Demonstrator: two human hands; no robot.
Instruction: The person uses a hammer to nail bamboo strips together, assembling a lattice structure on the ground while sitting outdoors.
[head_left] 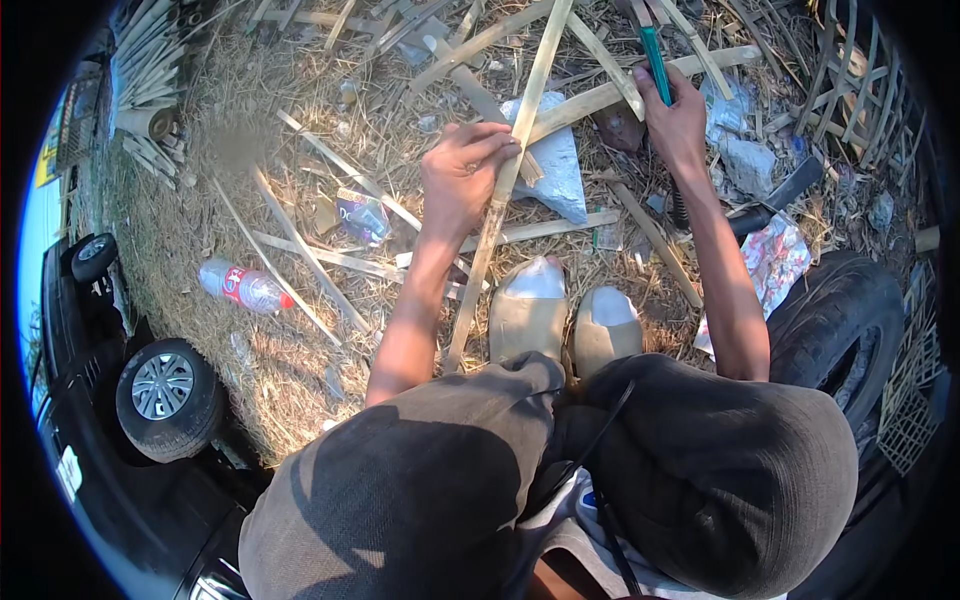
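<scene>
My left hand pinches a long, pale bamboo strip between thumb and fingers. The strip runs slantwise from the top edge down to beside my left shoe. Another flat strip crosses at that spot and stretches right, under my right hand. That hand is closed round the teal handle of a tool; its far end lies at the top edge, so I cannot tell its kind. Below the crossing strips lies a pale bluish slab, partly covered by them.
Loose bamboo strips litter the dry grass. On the left are a plastic bottle and a black car's wheel. At the right lie a dark curved object, a loose tyre and bamboo latticework.
</scene>
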